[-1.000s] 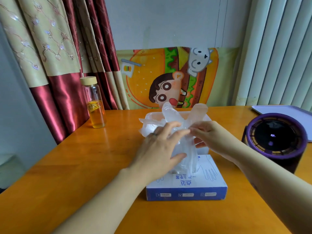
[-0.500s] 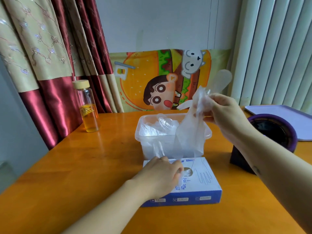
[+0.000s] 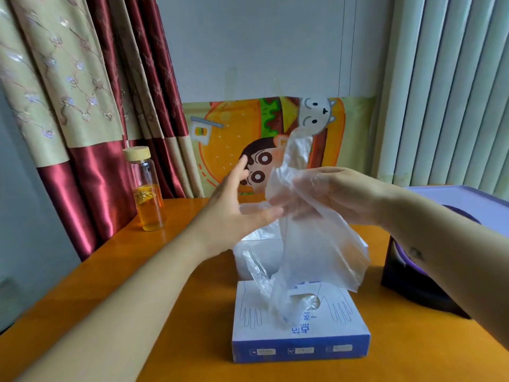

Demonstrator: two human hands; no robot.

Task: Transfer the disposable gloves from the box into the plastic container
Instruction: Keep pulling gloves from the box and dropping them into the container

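Observation:
A blue and white glove box (image 3: 300, 323) lies flat on the wooden table near me, its top slot showing more gloves. Behind it stands a clear plastic container (image 3: 249, 260) with crumpled gloves inside. My right hand (image 3: 338, 194) grips a clear disposable glove (image 3: 311, 244) held up above the box and container; the glove's lower end hangs down to the box slot. My left hand (image 3: 234, 208) is raised beside the glove with straight, spread fingers, its thumb tip touching the film near my right hand.
A glass bottle (image 3: 147, 194) of orange liquid stands at the table's left back edge by the curtain. A purple and black round device (image 3: 413, 277) sits right of the box, a lilac tray (image 3: 468, 199) behind it. A cartoon poster leans against the wall.
My left hand left the box top and rose to the glove. My right hand came lower and nearer, with the glove pulled further out of the box slot.

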